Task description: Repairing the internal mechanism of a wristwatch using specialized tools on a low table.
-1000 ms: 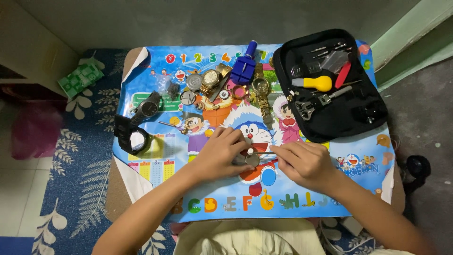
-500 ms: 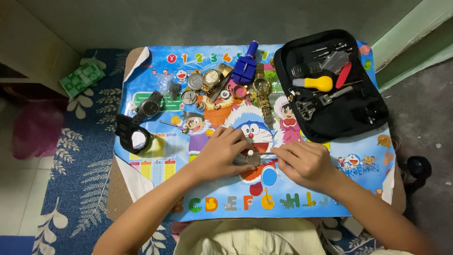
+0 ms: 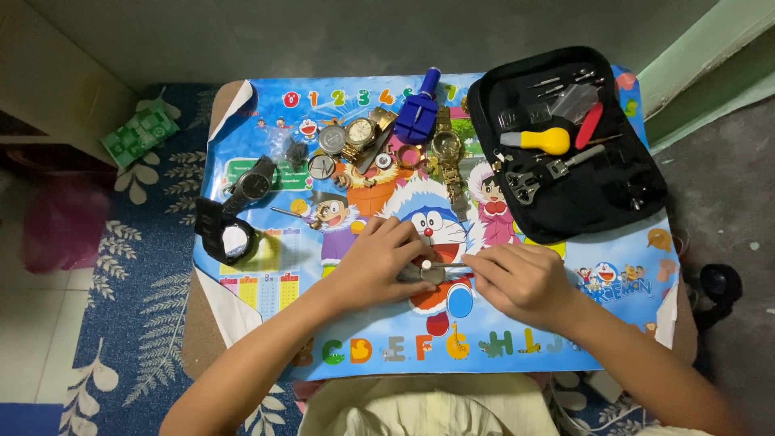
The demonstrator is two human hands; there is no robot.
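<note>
Left hand [image 3: 375,266] pinching small round metal watch part [image 3: 428,273] flat on colourful cartoon mat [image 3: 266,282]; right hand [image 3: 521,281] pinched around thin metal tool [image 3: 454,265] touching it. Likely slip, scratching part, if pressure wavers.

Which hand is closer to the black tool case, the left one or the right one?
Right. The right hand lies just below the black tool case; the left hand lies farther away, toward the mat's middle.

On the bench lies a mat [image 3: 266,299]; watches [image 3: 363,141] sit along its far edge, a tool case [image 3: 638,194] at far right, a loupe [image 3: 226,238] at left.
</note>
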